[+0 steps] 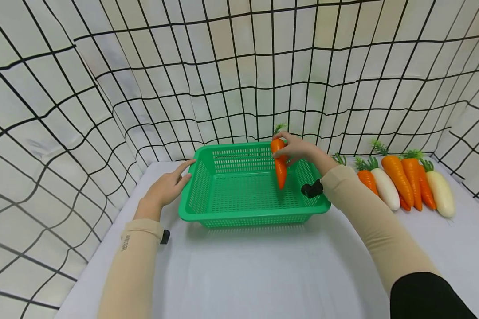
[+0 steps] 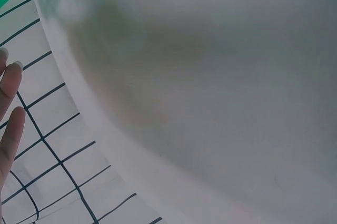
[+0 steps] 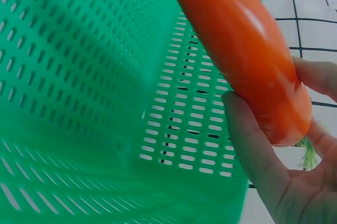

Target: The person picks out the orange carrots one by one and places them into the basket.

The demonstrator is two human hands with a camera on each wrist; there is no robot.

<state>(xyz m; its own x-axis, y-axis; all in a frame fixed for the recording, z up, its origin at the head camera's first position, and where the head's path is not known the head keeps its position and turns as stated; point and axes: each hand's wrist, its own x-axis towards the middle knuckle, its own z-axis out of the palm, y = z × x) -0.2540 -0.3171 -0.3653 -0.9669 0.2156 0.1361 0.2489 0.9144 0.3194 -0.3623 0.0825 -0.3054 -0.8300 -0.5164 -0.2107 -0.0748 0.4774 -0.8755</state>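
A green plastic basket point(image 1: 255, 217) with slotted walls stands on the white tabletop. Over its right half, my right hand point(image 1: 299, 149) grips an orange carrot point(image 1: 280, 168) near its thick, leafy end, and the narrow tip points down into the basket. In the right wrist view, the thumb and fingers point(image 3: 247, 134) press on the carrot's glossy sides. At the basket's left side, my left hand point(image 1: 163, 188) has its fingers extended toward the rim, with the fingertips right at it. Only a few of those fingers point(image 2: 10, 134) show in the left wrist view.
Right of the basket lies a row of several carrots point(image 1: 395, 175) and white radishes point(image 1: 441, 192) with green tops, partly behind my right sleeve point(image 1: 375, 230). A black wire grid point(image 1: 255, 84) backed with white cloth encloses the table point(image 1: 239, 274) at the back and both sides.
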